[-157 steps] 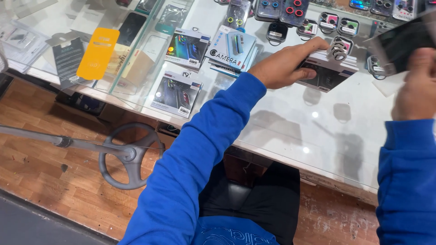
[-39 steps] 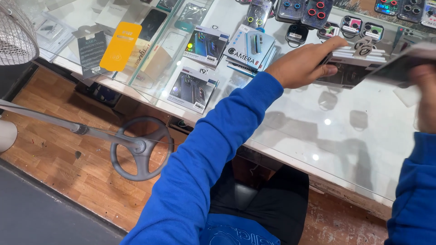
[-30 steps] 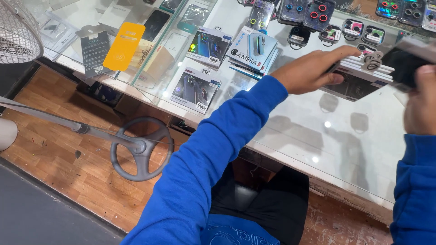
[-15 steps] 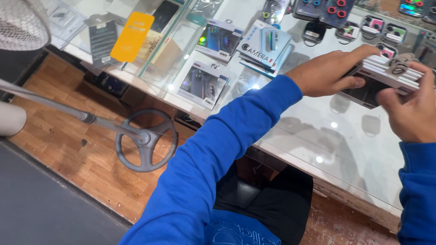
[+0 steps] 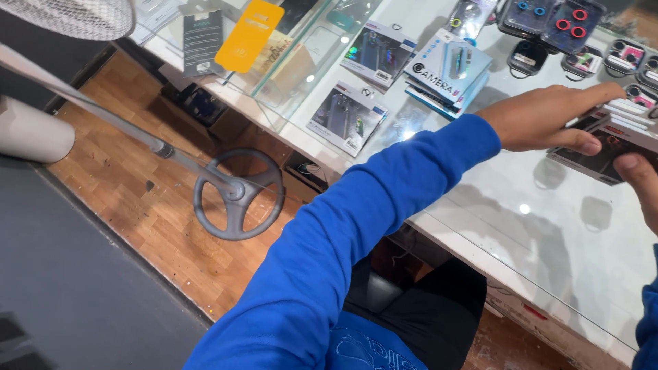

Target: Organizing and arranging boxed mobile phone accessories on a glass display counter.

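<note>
— What have you got in your hands?

— My left hand [image 5: 548, 120] is stretched out over the glass counter [image 5: 521, 240], palm down, thumb curled under the near edge of a stack of flat packs [image 5: 606, 140]. The fingers lie along the top of the stack, so that hand is gripping it. The top pack is dark and glossy; I can't make out what is in it.

— And the other hand?

— My right hand [image 5: 641, 181] is mostly cut off by the edge of the view. Only the thumb and a bit of the palm show, and the thumb presses on the near corner of the same stack. Whether the rest of that hand is closed or spread, I cannot tell.

— Where does the stack sit?

— Between my two hands, low over the counter. It seems to rest on the glass, though my fingers hide its far side.

— What lies around?

— Just beyond my left hand, small carded items with coloured rings [image 5: 552, 20], some cropped at the top. To the left of my left forearm, a pile of pale blue boxes [image 5: 449, 68] and a flat box with a dark picture [image 5: 346, 116]. Farther left, an orange card [image 5: 250, 34]. Below my elbow, a fan's round base [image 5: 238, 194] on the wooden floor.
</note>
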